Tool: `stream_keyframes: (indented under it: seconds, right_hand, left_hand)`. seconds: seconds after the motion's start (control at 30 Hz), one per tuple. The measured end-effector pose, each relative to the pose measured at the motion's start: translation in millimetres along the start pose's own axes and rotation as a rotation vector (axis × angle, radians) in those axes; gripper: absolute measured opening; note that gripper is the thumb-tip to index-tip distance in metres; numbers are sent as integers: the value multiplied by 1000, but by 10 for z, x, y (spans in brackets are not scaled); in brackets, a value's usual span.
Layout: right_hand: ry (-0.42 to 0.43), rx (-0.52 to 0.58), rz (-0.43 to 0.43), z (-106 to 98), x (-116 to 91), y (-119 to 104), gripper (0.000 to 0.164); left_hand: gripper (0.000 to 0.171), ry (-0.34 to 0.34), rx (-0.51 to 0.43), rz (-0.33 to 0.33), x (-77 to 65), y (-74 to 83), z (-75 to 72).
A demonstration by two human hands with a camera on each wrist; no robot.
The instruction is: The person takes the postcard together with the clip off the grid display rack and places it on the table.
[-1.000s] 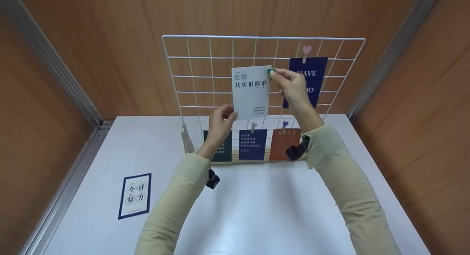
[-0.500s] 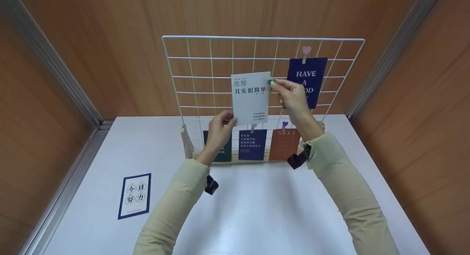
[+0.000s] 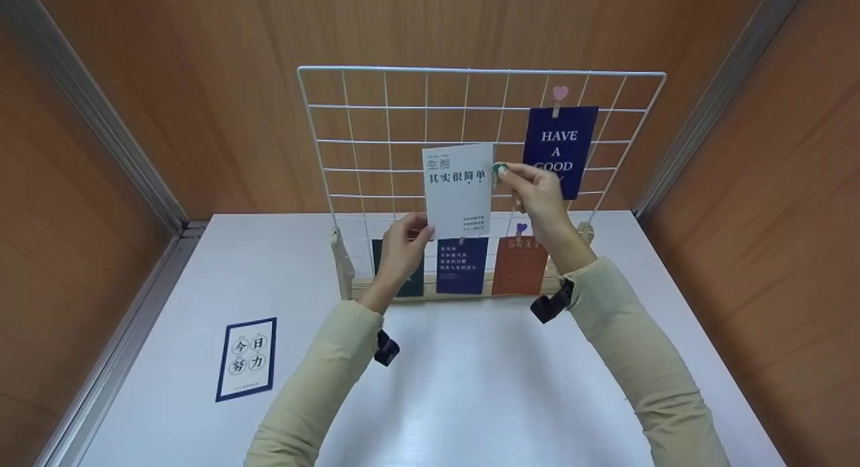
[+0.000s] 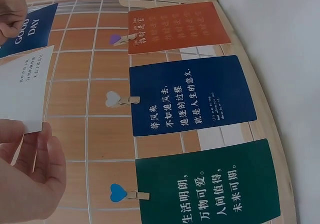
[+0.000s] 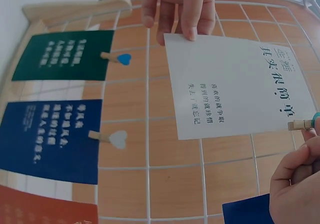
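Observation:
In the head view my left hand (image 3: 403, 252) pinches a white card (image 3: 459, 198) with Chinese lettering by its lower left edge, between thumb and fingers. The card stands upright in front of the white wire grid (image 3: 406, 142). My right hand (image 3: 543, 195) holds a small wooden clothespin (image 5: 300, 125) topped with a green piece (image 3: 499, 170), right at the card's right edge. In the left wrist view, the card's lower part (image 4: 25, 98) shows between thumb and fingers.
A navy "HAVE A GOOD" card (image 3: 571, 128) hangs at the upper right by a pink heart clothespin (image 3: 560, 95). Below hang green (image 4: 210, 184), blue (image 4: 195, 96) and orange (image 4: 177, 27) cards. A blue-bordered card (image 3: 247, 358) lies on the white table (image 3: 168, 306).
Both hands have moved down with the white card and the clothespin, the card now lower in front of the grid. More of the navy card's lettering shows above the right hand.

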State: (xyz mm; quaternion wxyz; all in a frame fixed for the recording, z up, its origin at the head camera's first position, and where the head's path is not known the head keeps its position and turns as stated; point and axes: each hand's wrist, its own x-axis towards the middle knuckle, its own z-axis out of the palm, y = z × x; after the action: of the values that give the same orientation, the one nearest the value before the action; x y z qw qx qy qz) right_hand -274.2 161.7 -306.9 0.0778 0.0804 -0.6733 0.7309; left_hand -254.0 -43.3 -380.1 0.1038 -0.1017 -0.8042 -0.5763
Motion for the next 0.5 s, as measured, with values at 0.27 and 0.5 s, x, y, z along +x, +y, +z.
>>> stream_keyframes:
  seconds: [0.27,0.5]
  right_hand:
    - [4,-14,13,-66,-47,85,15]
    - [-8,4,0,-132,-108,158,10]
  left_hand:
    - [13,-11,-6,15,-80,-81,13]
    - [11,-7,-1,42,-153,-138,3]
